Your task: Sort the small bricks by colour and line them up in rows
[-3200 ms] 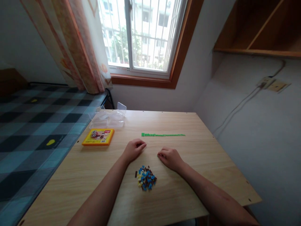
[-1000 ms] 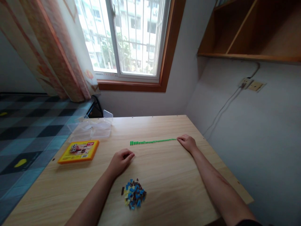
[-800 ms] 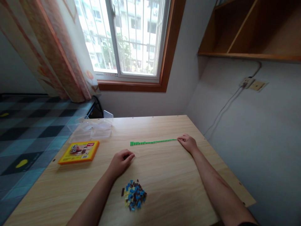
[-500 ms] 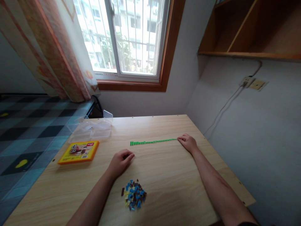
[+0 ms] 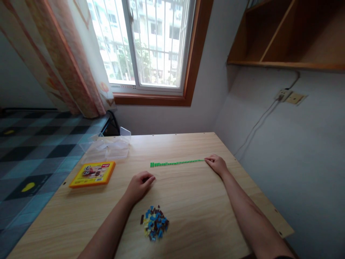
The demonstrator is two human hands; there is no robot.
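Where pieces [image 5: 177, 163] (green) end — right hand [image 5: 216, 164] rests.

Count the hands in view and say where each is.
2: the left hand is just beyond the mixed pile; the right hand is at the right end of the green row.

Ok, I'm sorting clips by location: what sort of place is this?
Probably a bedroom, at home or in a dormitory: a bed with a checked cover, a flowered curtain, and a barred window.

green pieces [image 5: 177, 163] | long row, farther | blue-brown-yellow pieces [image 5: 155, 222] | loose heap, nearer
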